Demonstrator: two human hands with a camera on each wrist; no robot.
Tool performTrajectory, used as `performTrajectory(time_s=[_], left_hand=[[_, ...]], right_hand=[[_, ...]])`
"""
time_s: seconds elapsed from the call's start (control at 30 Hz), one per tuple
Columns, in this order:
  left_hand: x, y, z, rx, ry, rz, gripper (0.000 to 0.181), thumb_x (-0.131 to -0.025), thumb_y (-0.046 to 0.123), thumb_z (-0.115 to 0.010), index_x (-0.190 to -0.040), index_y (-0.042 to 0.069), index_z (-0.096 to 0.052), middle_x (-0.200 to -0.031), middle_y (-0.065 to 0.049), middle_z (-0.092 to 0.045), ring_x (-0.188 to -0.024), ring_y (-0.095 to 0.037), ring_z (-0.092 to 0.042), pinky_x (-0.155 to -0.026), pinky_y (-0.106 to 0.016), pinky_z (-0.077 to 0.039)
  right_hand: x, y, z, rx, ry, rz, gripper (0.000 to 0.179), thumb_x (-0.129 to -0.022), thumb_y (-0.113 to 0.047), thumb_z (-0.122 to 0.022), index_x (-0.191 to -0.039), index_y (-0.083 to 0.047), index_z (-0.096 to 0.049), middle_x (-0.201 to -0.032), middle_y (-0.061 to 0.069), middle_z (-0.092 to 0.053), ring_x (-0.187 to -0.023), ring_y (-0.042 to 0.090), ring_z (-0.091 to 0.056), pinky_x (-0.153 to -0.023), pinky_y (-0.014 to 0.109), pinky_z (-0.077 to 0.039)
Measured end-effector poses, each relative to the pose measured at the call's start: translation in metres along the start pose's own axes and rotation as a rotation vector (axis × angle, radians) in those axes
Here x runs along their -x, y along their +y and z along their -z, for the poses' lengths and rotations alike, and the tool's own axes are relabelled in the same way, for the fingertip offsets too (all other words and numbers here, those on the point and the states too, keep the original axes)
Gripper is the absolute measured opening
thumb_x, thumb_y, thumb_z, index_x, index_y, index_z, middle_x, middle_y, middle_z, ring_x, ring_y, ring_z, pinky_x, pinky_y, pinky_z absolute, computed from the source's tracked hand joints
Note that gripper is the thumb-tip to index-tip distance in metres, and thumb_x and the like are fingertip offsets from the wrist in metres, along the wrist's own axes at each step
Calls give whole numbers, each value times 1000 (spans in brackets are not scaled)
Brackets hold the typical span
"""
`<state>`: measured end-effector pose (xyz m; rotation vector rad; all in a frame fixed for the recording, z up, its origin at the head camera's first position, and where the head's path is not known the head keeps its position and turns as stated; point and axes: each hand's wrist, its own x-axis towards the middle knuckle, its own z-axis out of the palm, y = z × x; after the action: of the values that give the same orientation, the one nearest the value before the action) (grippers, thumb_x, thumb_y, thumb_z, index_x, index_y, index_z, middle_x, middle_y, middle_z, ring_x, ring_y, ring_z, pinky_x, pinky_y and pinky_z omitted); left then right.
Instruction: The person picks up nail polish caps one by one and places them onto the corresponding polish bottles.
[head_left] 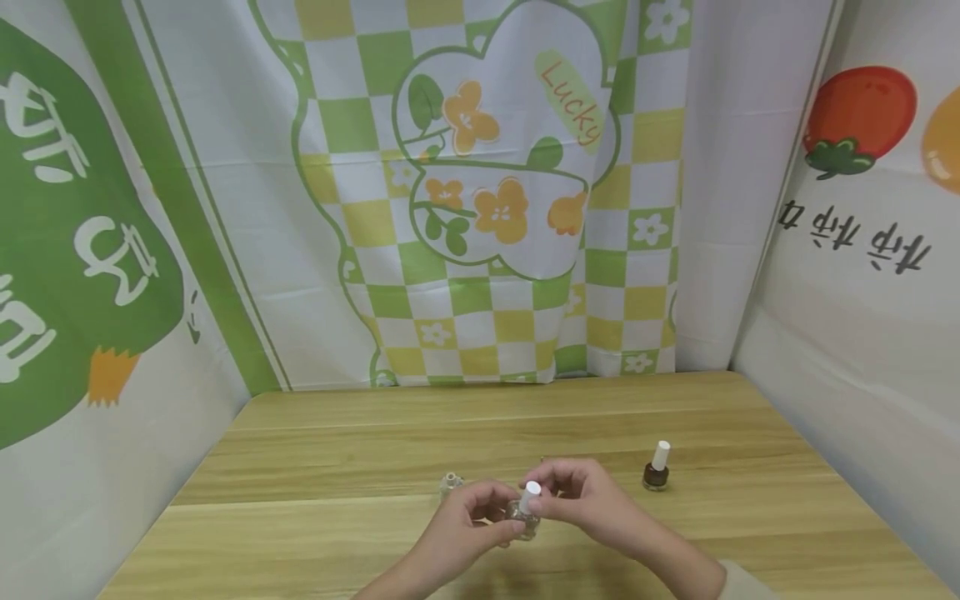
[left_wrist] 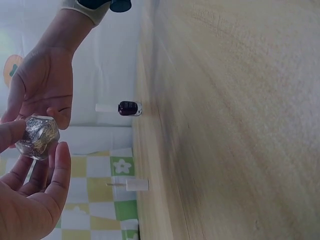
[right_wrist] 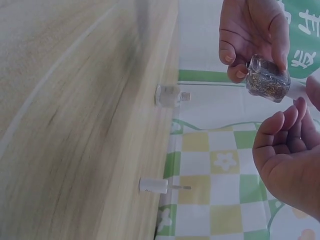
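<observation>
My left hand (head_left: pixel 467 518) holds a nail polish bottle (head_left: pixel 527 523) with silvery glitter, gripping its glass body above the table. The white cap (head_left: pixel 532 495) is on the bottle, pinched between my right hand's (head_left: pixel 588 500) thumb and fingers. In the right wrist view the glitter bottle (right_wrist: pixel 268 80) lies between both hands. Behind my left hand stands a clear bottle (right_wrist: pixel 169 95), its threaded neck uncovered. A separate white cap (left_wrist: pixel 137 185) stands on its top with its brush pointing up; in the head view my right hand mostly hides it.
A dark nail polish bottle (head_left: pixel 656 477) with a white cap stands upright on the wooden table (head_left: pixel 337 433), right of my hands. Printed curtains (head_left: pixel 480 317) hang behind the table and along both sides.
</observation>
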<state>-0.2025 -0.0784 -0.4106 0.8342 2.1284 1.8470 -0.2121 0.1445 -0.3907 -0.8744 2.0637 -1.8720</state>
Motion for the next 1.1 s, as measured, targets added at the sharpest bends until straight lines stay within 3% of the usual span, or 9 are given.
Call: performTrajectory(time_s=[0.7,0.93,1.1], left_hand=[[0,1,-2,-19,-4,-7,20,-90,17,-69,-108,9,-67,-98,-4,-68,-81,-14,-60,-72,-27,-54],[0,0,-2,-21,3,0,19,-90,18,-69,-107,9,-67,-97,-4,-68,-81,-14,-60,-71,-26,-54],[-1,0,-1,10,7,6,21,-90,19,-69,-108,7,-66,-99,-5,-67,-81,-13,-61,-71,-27,-55]], right_hand=[[0,2,-15,34,141,26,23,-84,-7,-73,-85,6,-54,-81,3,-55,-72,11,-55,-66,24,-52],[0,2,-14,66,155,2,21,-85,-11,-73,-88,2,-57,-82,3,-56,-76,13,-56,-68,27,-53],[2,-1,-7,89,122,26,20,-87,-10,-71,-100,2,-62,-85,5,-56,-78,13,-54,-70,27,-53]])
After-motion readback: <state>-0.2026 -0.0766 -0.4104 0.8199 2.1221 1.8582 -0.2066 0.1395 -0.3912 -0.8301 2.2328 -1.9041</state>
